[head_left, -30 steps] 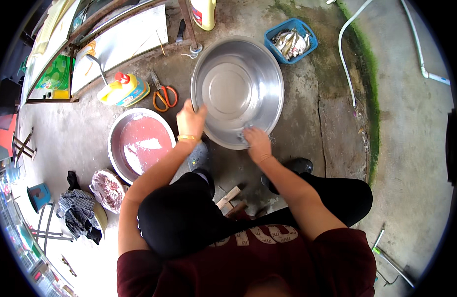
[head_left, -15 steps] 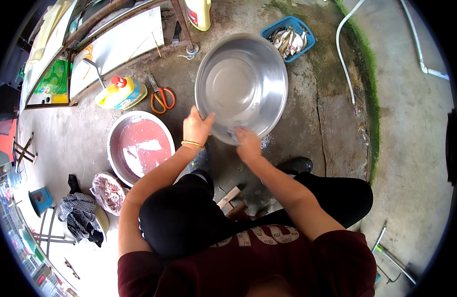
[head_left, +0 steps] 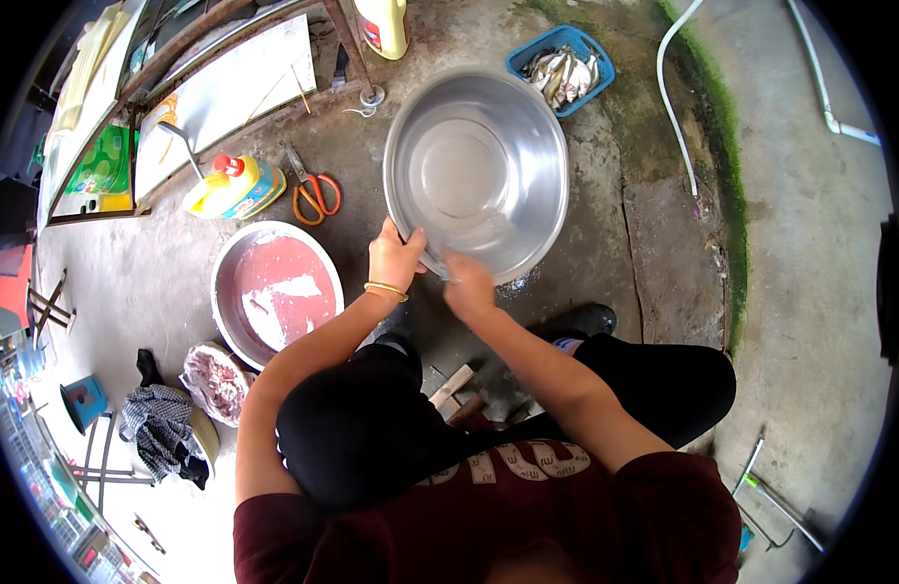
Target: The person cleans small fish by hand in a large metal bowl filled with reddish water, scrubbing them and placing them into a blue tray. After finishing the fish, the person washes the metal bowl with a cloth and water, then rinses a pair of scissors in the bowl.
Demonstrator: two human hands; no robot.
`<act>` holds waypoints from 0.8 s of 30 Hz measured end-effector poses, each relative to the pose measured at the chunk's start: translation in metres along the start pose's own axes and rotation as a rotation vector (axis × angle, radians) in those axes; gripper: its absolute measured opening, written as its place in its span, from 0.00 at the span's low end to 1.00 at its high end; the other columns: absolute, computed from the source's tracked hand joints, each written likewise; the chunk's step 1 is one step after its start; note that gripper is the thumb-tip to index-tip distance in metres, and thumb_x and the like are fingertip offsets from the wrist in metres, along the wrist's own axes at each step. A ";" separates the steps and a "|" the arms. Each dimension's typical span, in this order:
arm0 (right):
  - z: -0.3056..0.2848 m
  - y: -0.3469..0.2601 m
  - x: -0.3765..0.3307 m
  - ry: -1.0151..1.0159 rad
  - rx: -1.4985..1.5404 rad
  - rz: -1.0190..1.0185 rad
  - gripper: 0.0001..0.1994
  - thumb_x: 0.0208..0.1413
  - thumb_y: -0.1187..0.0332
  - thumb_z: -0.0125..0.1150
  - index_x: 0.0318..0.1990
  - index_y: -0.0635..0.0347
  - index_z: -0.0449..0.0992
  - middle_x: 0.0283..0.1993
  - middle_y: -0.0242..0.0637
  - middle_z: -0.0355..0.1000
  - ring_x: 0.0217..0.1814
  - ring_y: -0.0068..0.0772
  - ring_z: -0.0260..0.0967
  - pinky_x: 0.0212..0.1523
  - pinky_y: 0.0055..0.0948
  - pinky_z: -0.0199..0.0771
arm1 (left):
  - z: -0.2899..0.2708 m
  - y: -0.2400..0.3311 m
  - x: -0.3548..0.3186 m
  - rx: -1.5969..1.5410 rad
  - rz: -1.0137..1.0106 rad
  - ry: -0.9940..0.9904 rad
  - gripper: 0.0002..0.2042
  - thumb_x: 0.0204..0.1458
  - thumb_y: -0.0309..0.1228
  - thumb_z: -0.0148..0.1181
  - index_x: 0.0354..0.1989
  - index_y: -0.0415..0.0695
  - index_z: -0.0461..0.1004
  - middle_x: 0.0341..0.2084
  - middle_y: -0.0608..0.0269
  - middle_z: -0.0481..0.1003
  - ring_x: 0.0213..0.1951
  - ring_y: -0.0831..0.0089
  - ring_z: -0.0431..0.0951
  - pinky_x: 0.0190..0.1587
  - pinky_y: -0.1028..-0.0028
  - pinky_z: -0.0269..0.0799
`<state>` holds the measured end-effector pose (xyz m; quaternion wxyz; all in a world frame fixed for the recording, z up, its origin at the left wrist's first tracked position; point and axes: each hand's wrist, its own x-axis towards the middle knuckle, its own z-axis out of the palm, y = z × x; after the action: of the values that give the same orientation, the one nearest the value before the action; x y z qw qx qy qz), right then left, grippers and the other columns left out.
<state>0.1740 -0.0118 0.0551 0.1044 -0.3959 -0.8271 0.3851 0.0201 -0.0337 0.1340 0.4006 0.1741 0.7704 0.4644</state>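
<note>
One steel basin (head_left: 459, 175) sits at twelve o'clock; the left hand (head_left: 396, 257) is closed on its edge at seven, the blurred right hand (head_left: 469, 285) is at six, its grip impossible to tell; a blue basket (head_left: 591, 94) lies at one

Bright light washes out the lower-left floor (head_left: 201, 516); steel basin (head_left: 464, 170) glares; right fingers (head_left: 456, 267) blur
</note>
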 end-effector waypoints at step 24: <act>0.036 0.050 -0.006 -0.269 0.338 -0.230 0.18 0.45 0.76 0.56 0.47 0.54 0.73 0.49 0.47 0.67 0.57 0.49 0.63 0.59 0.40 0.63 | -0.039 0.002 0.058 -0.244 0.084 -0.187 0.05 0.48 0.19 0.54 0.32 0.39 0.76 0.24 0.74 0.73 0.26 0.87 0.68 0.29 0.82 0.65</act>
<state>0.1894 -0.0169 -0.0046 0.1012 -0.2213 -0.7968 0.5531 -0.0459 -0.0180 0.1187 0.4689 0.1987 0.6595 0.5529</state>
